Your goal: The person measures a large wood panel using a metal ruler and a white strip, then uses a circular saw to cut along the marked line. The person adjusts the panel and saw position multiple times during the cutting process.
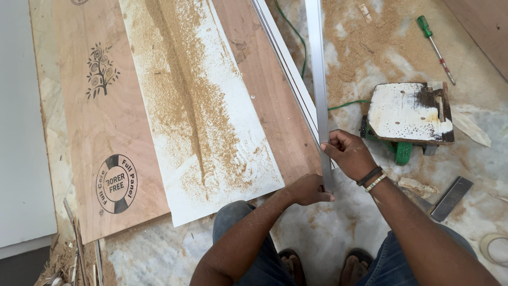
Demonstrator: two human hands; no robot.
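Nearest to us, our left hand (309, 189) closes around the near end of the long aluminium strip (319, 79), fingers curled over it. Just beyond, our right hand (349, 153) pinches the same strip a little farther up, thumb on one side and fingers wrapped on the other, with bead bracelets (372, 179) at the wrist. The strip lies over the right edge of the brown plywood sheet (275, 106), beside a white edging profile (286, 69), and runs on past the top of the view.

Its long axis goes almost straight away from us, leaning slightly left as it recedes; the near end points at our knees, the far end is out of sight.

We judge the main risks as follows. Both grips sit at one end, so the long free length can sag, swing or twist and bend. Its thin edges could cut our fingers if it slides through them. Sawdust coats the white laminate board (206, 116) and the marble floor (328, 233), so the strip or our sandalled feet may skid. The far end could snag the green cable (346, 103) that leads to the upturned green power saw (410, 114). Farthest off, a green-handled screwdriver (434, 45) lies well apart.
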